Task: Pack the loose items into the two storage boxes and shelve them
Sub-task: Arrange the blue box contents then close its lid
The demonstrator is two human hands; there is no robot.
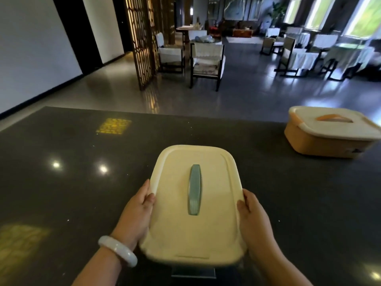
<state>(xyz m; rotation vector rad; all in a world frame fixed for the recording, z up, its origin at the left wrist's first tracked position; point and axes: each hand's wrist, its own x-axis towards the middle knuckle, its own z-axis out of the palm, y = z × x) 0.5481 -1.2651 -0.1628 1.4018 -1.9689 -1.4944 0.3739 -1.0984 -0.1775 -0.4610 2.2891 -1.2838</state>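
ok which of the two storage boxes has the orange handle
The far box at the table's right edge, with orange walls, untouched. The near box between both hands has a blue-green handle.

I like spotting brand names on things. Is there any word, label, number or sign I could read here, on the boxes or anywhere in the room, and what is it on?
No text can be read in this picture.
Cream lid with the blue-green handle: plain, no print visible.
Orange box: a small dark mark near its lower right corner, too small and blurred to read.
Yellow patch on the dark counter: looks like a reflection with a lattice pattern, not lettering.
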